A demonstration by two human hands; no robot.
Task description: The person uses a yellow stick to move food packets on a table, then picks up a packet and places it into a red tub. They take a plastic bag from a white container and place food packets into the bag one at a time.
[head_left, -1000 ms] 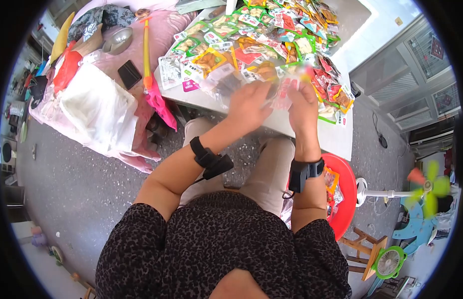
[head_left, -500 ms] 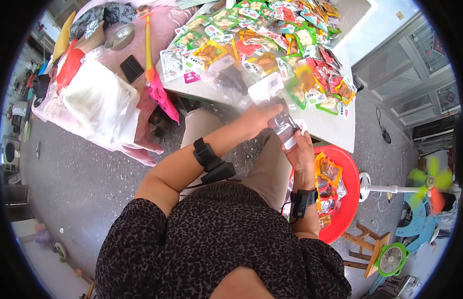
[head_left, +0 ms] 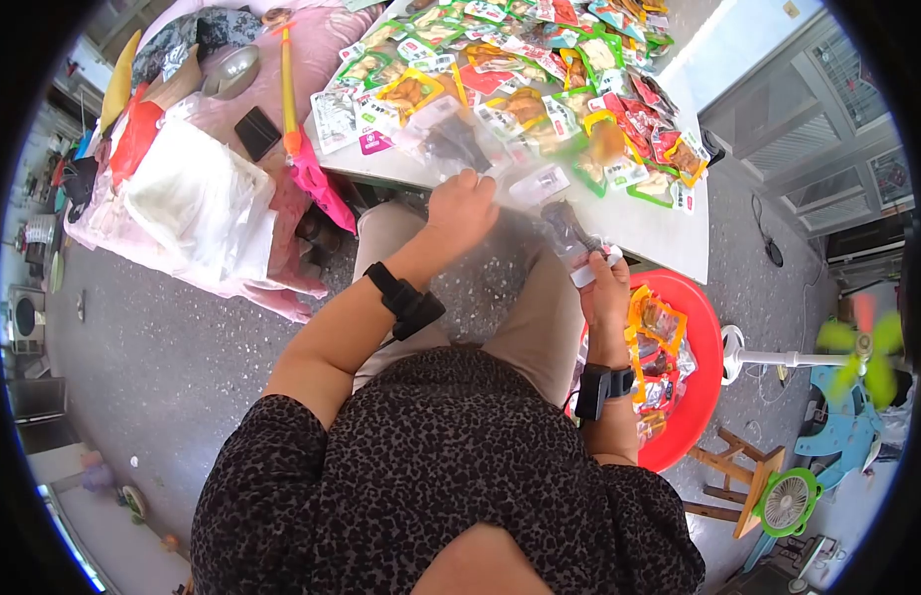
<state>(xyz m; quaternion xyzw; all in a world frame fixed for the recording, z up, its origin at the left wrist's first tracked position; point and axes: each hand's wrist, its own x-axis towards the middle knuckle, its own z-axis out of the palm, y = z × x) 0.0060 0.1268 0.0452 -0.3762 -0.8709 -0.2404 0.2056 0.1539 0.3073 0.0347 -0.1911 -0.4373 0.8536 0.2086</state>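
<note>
In my right hand (head_left: 607, 293) is a clear plastic food pouch (head_left: 568, 226) with dark contents and a white label, held by its lower end over the front edge of the table. My left hand (head_left: 463, 210) is closed, knuckles up, at the table edge left of that pouch; whatever its fingers pinch is hidden. Just beyond it lies another clear pouch (head_left: 459, 144) with dark contents. Many colourful food packets (head_left: 525, 104), edged in green, yellow and red, cover the white table (head_left: 674, 256).
A red tub (head_left: 700, 397) of packets stands on the floor at my right. Left of the table, a pink-covered surface (head_left: 327, 40) bears a white plastic bag (head_left: 198, 193), a phone (head_left: 257, 133), a metal bowl (head_left: 231, 73) and a pink folded umbrella (head_left: 317, 183). A green fan (head_left: 788, 501) sits on a wooden stool (head_left: 743, 471).
My left hand has come off the pouch and moved left toward the table edge, its fingers closed. The right hand still grips the pouch, a little further right.
</note>
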